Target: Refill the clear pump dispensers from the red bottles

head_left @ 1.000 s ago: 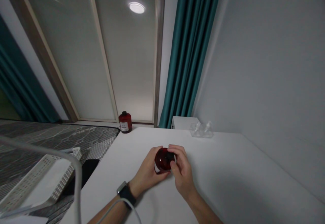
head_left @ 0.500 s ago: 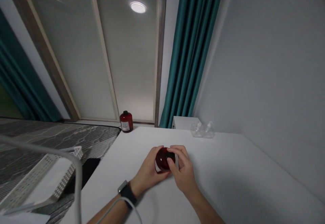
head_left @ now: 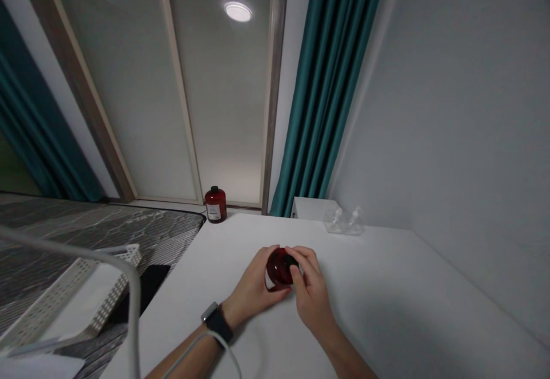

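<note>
A dark red, glossy bottle [head_left: 278, 268] is held over the white table [head_left: 365, 287], its top tilted toward my right hand. My left hand [head_left: 254, 283] wraps round the bottle's body from the left, thumb along the near side. With thumb and fingers, my right hand [head_left: 311, 284] closes round the black cap [head_left: 291, 261] of the bottle. A smartwatch with a black band [head_left: 217, 323] is on my left wrist. Farther back, a similar red bottle [head_left: 215, 206] with a white label and black cap stands upright at the table's far left corner.
Near the far edge sits a clear plastic holder [head_left: 344, 222], with a white box [head_left: 315, 207] behind it. To the left are a white perforated basket [head_left: 47, 304], a black flat item [head_left: 151, 287] and a grey curved tube [head_left: 134, 310]. A pale cable [head_left: 200, 340] crosses my left forearm.
The bottle has tipped slightly, its cap turning rightward. My right hand's thumb and fingers have shifted a little on the cap. The whole view has moved slightly.
</note>
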`<state>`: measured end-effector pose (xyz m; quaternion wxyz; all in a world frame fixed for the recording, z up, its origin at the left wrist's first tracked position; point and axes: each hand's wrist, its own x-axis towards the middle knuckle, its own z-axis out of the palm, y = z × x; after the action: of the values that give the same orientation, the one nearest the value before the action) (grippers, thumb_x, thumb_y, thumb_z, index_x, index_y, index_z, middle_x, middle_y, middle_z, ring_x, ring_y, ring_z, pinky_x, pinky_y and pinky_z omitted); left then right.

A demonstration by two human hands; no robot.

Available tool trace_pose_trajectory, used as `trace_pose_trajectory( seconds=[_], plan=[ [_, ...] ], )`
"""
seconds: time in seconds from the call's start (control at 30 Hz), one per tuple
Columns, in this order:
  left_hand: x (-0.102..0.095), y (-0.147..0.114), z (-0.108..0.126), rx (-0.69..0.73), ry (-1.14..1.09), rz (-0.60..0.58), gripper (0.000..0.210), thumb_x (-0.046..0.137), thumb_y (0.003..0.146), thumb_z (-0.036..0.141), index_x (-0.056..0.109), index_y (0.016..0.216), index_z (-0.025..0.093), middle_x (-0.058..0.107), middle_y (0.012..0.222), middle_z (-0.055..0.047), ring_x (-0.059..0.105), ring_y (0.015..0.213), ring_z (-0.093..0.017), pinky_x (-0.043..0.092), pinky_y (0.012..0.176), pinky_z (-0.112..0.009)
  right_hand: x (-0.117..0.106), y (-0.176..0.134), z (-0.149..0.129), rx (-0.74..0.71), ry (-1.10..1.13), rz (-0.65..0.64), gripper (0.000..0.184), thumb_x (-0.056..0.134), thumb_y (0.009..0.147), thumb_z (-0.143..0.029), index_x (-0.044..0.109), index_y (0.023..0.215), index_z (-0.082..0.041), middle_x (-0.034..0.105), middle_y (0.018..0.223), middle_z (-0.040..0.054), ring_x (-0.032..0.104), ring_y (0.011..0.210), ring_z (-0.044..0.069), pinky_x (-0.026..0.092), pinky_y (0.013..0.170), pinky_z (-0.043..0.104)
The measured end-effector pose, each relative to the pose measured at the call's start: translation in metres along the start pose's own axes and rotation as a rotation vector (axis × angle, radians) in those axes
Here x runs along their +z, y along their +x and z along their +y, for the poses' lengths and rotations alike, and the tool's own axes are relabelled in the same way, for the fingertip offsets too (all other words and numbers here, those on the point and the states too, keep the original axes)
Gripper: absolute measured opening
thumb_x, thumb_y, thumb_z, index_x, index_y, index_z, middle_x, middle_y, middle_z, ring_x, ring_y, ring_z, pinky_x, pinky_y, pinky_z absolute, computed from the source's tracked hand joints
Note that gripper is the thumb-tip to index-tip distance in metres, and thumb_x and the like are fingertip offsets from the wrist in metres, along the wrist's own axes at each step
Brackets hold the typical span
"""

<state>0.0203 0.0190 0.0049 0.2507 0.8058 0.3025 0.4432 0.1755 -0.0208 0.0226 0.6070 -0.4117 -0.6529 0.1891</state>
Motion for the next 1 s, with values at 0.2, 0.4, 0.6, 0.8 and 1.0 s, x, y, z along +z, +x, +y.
trace_pose_trajectory(
  seconds=[0.2, 0.4, 0.6, 0.8, 1.0],
  plan=[
    [-0.0006, 0.0002, -0.0001, 0.009, -0.020, 0.012, 0.077, 0.077, 0.069, 0.017, 0.040, 0.136, 0.021, 0.055, 0.131, -0.012, 0.055, 0.121, -0.029, 0.046, 0.104, -0.046, 0.0015, -0.0019, 0.0010, -0.048, -0.036, 0.014, 0.031, 0.044, 0.100, -0.029, 0.062, 0.125, -0.027, 0.059, 0.113, 0.0081, 0.058, 0.108, 0.022, 0.051, 0.094, 0.038],
    [-0.0006, -0.0002, -0.0025, 0.014, -0.029, -0.007, 0.078, 0.077, 0.069, 0.015, 0.039, 0.137, 0.022, 0.053, 0.131, -0.011, 0.054, 0.121, -0.028, 0.046, 0.104, -0.045, 0.0005, -0.0037, 0.0025, -0.105, -0.094, 0.011, 0.034, 0.042, 0.100, -0.025, 0.057, 0.131, -0.029, 0.059, 0.118, 0.0081, 0.057, 0.112, 0.022, 0.050, 0.097, 0.039],
    [-0.0003, -0.0008, -0.0039, 0.014, -0.023, -0.005, 0.079, 0.075, 0.069, 0.014, 0.036, 0.137, 0.022, 0.052, 0.132, -0.011, 0.053, 0.122, -0.029, 0.045, 0.106, -0.046, 0.0023, -0.0033, 0.0034, -0.133, -0.083, 0.035, 0.032, 0.042, 0.100, -0.021, 0.054, 0.128, -0.029, 0.060, 0.119, 0.0071, 0.055, 0.113, 0.020, 0.049, 0.098, 0.038],
    [-0.0002, -0.0007, -0.0038, 0.015, -0.014, -0.011, 0.080, 0.077, 0.070, 0.015, 0.035, 0.138, 0.022, 0.052, 0.132, -0.012, 0.053, 0.122, -0.029, 0.045, 0.105, -0.047, 0.0018, -0.0032, 0.0011, -0.167, -0.095, 0.035, 0.031, 0.041, 0.100, -0.019, 0.055, 0.126, -0.027, 0.061, 0.118, 0.0081, 0.055, 0.112, 0.021, 0.049, 0.096, 0.040],
    [0.0012, -0.0024, -0.0074, 0.015, -0.021, -0.017, 0.081, 0.077, 0.071, 0.017, 0.034, 0.139, 0.022, 0.051, 0.133, -0.012, 0.052, 0.123, -0.029, 0.044, 0.106, -0.046, 0.0000, -0.0024, -0.0025, -0.171, -0.116, -0.007, 0.035, 0.039, 0.100, -0.017, 0.056, 0.128, -0.028, 0.059, 0.119, 0.0085, 0.055, 0.113, 0.022, 0.048, 0.097, 0.041]
  ],
)
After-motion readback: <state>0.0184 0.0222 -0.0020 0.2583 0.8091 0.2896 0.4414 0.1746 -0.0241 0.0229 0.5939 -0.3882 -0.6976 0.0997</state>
